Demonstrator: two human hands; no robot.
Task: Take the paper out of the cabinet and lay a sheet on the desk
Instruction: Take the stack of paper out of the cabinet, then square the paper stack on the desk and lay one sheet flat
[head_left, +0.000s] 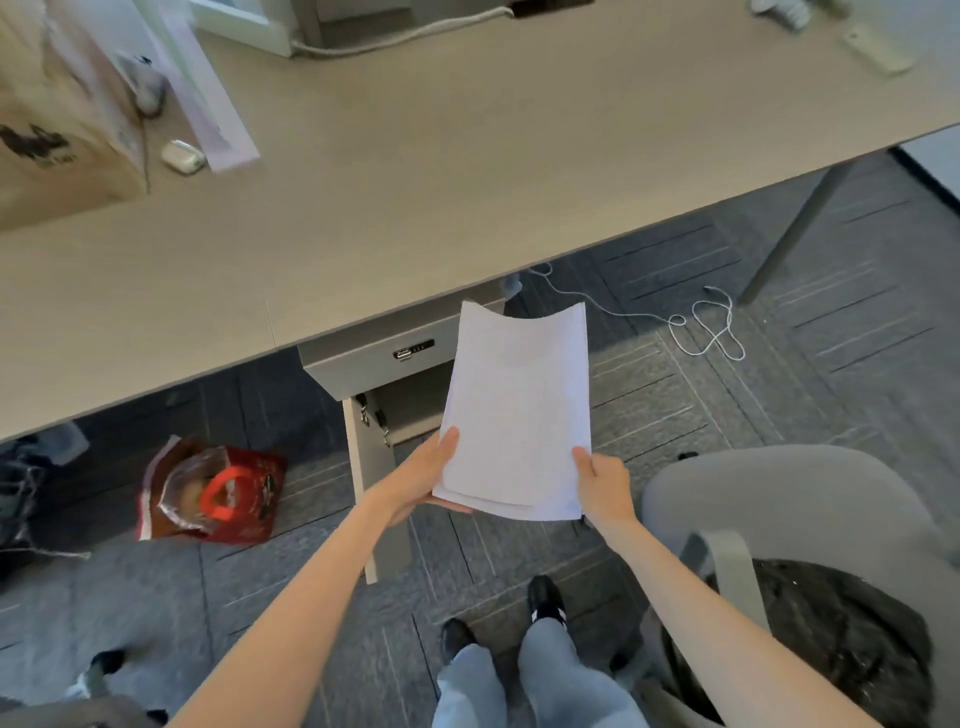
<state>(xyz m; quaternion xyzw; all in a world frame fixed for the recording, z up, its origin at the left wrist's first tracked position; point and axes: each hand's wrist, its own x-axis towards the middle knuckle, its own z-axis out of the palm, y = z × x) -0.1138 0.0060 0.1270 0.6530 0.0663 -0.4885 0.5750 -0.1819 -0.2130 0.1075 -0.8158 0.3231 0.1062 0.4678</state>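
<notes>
A thin stack of white paper sheets (519, 410) is gripped at its near corners by both hands. Left hand (423, 475) and right hand (605, 486) fingers are closed on it, below the beige bench (415, 171) edge.

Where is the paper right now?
In the head view, the paper is held up by the left hand and right hand, below the desk edge, in front of the open cabinet.

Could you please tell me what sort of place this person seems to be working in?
Most likely an office. A long desk stands over a small cabinet with a lock, a grey chair waits beside it, and the floor is grey carpet tiles. Both hands hold a stack of paper.
</notes>
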